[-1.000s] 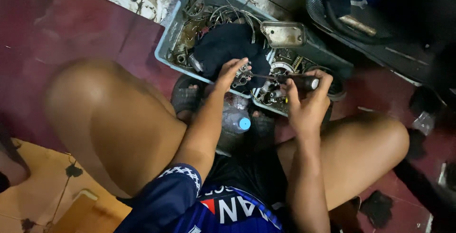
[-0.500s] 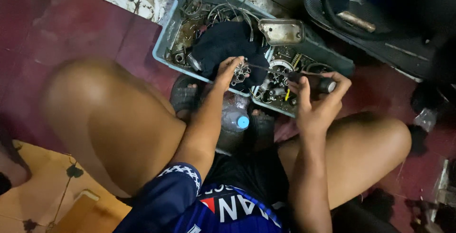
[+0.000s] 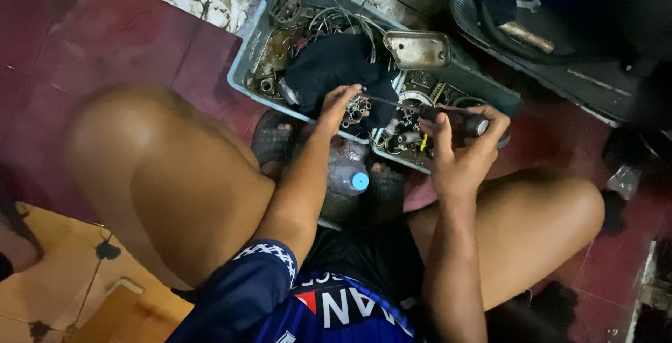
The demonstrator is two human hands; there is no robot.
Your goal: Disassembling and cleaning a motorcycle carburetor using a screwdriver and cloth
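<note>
Right hand closed around the dark handle of a screwdriver, just over the near edge of the grey tray. Thin metal shaft pointing across toward the left hand. Left hand pinched on a small metal part with round holes, held above the tray, tip of the shaft touching or very near it; cannot tell which. Inside the tray: black cloth beneath the left hand, coiled wires on the far side, a flat metal cover just beyond the screwdriver. Plastic bottle with blue cap on the red floor, just before the tray, between the bare knees.
</note>
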